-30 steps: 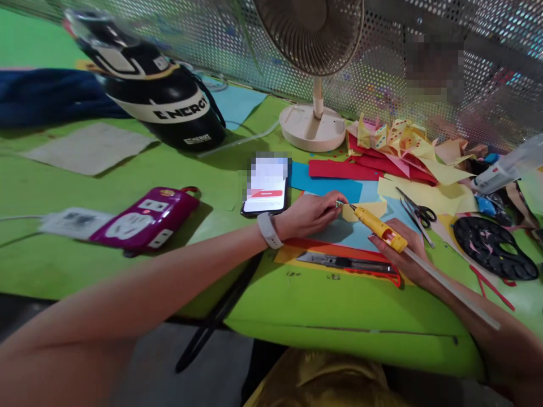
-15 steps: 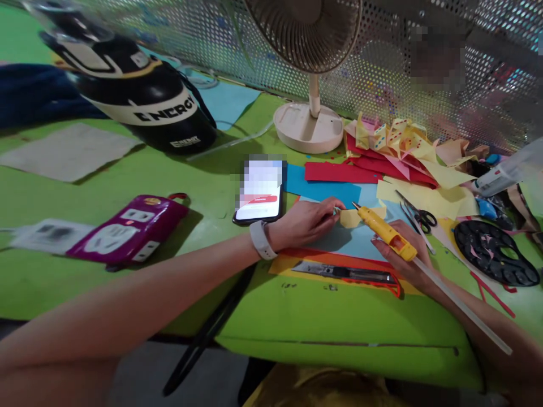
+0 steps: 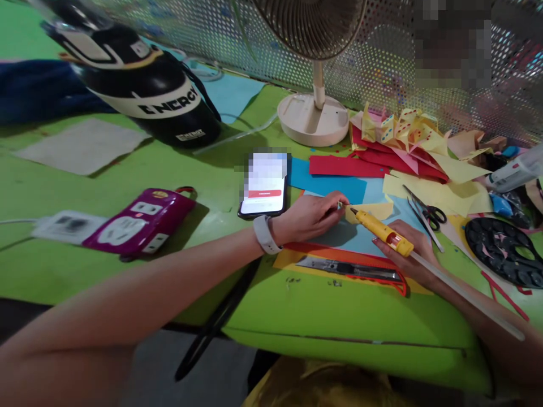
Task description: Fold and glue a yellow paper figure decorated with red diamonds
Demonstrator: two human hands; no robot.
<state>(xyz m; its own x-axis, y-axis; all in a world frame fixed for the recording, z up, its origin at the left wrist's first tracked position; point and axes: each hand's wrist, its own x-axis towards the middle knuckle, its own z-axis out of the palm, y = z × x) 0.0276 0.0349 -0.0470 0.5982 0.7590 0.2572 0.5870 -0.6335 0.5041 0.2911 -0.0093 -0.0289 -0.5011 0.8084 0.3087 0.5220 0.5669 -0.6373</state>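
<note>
My right hand (image 3: 414, 249) is closed round a yellow hot glue gun (image 3: 377, 229), with a long pale glue stick (image 3: 470, 297) running out of its back. The nozzle points left, at the fingertips of my left hand (image 3: 311, 216). Those fingers are pinched together at the left end of a small pale yellow paper piece (image 3: 375, 211); whatever lies between them is too small to make out. Beneath both hands are light blue sheets (image 3: 339, 234). In front of them a utility knife (image 3: 350, 268) lies on orange and yellow paper (image 3: 286, 261).
A phone (image 3: 265, 183), a purple power strip (image 3: 139, 220) and a large black bottle (image 3: 169, 102) stand or lie to the left. Behind is a fan (image 3: 314, 121). Scissors (image 3: 430, 215), a black palette (image 3: 504, 251) and heaped paper scraps (image 3: 407, 135) occupy the right.
The glue gun's nozzle has come left and slightly down, close to my left fingertips. The whole view has shifted a little; my left hand keeps its pinch.
</note>
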